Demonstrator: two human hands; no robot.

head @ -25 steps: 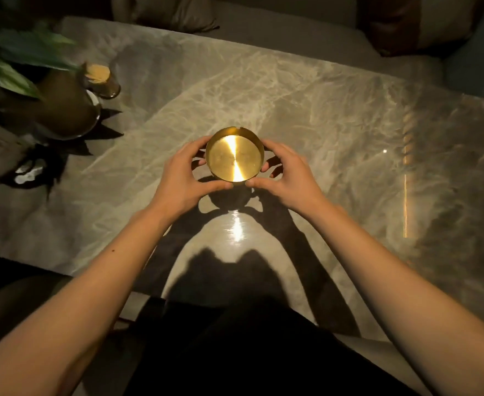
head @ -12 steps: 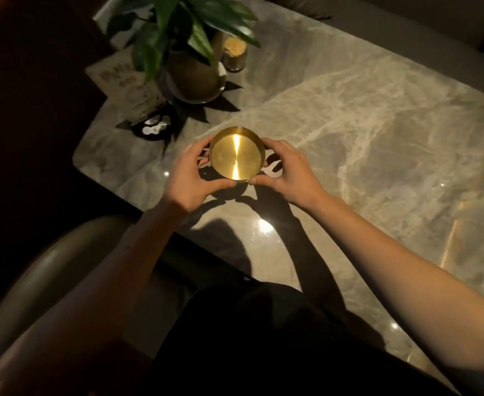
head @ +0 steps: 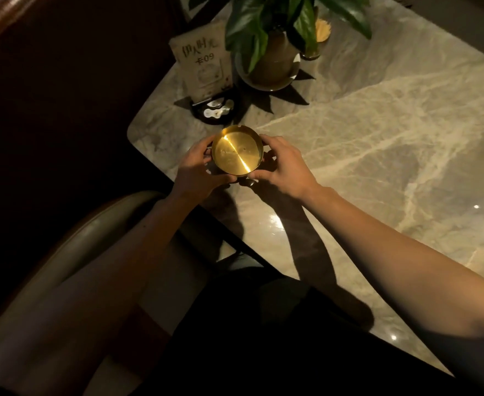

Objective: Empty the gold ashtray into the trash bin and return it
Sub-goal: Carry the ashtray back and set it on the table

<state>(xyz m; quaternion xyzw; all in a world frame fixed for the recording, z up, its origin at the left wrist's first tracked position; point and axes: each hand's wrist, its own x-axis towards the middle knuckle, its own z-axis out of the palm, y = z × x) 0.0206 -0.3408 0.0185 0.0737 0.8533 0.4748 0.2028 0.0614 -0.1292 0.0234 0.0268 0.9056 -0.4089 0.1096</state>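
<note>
Moved: gold ashtray (head: 237,151) now nearer table (head: 377,144) corner | L hand (head: 199,170) + R hand (head: 282,164) fingers curled round its rim, gripping | plant pot (head: 272,64) beyond ashtray

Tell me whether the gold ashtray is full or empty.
Nearly empty: the gold ashtray, held upright between the left hand and right hand, shows its bare shiny floor with only a few tiny specks.

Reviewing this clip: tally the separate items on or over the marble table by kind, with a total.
Gold ashtray, held between left hand and right hand: 1
Potted plant: 1
Table sign card: 1
Dark round dish at the card's foot: 1
Small glass holder of sticks behind the plant: 1
Total: 5
</note>
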